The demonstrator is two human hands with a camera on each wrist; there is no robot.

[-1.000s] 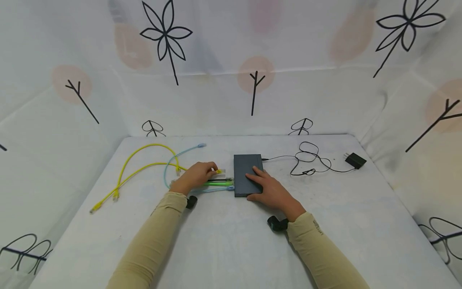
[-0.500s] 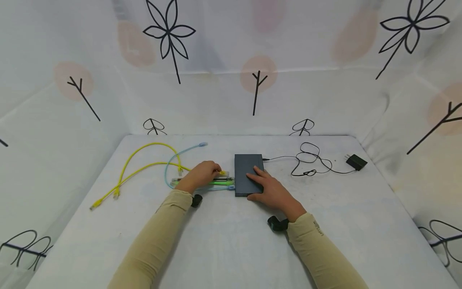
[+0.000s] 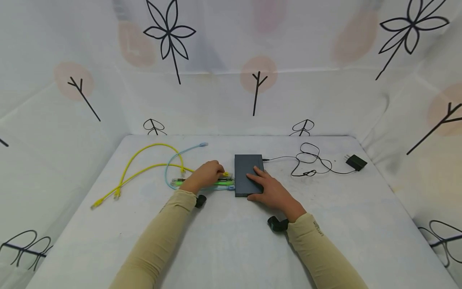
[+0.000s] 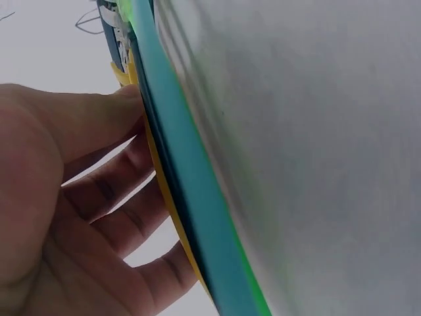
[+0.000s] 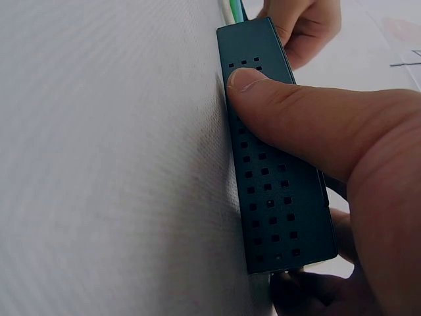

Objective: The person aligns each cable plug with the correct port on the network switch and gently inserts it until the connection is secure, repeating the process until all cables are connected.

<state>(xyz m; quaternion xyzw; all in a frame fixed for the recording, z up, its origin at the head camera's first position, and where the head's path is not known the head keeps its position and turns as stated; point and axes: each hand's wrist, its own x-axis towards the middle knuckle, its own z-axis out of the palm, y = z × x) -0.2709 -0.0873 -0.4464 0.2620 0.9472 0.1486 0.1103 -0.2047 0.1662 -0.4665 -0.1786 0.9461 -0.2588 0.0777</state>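
Note:
A dark grey network switch (image 3: 245, 172) lies flat mid-table. My right hand (image 3: 273, 192) grips it, with the thumb (image 5: 263, 99) on its vented near side and the fingers over its top and right side. My left hand (image 3: 206, 175) pinches a yellow Ethernet cable behind its plug (image 3: 227, 174), close to the switch's left side. Whether that plug is seated cannot be told. Nearer me, a black, a green (image 3: 223, 183) and a light blue Ethernet cable (image 3: 216, 188) run to the same side. In the left wrist view, the yellow cable (image 4: 174, 210) runs along the fingers.
Another yellow Ethernet cable (image 3: 124, 172) curves at the left. The light blue cable's other plug (image 3: 203, 144) lies farther back. A thin black power cord (image 3: 306, 159) leads from the switch's right side to a black power adapter (image 3: 356, 162). Patterned cloth walls surround the table.
My left hand has moved right, bringing the yellow plug up to the switch's left side. The right hand has stayed on the switch.

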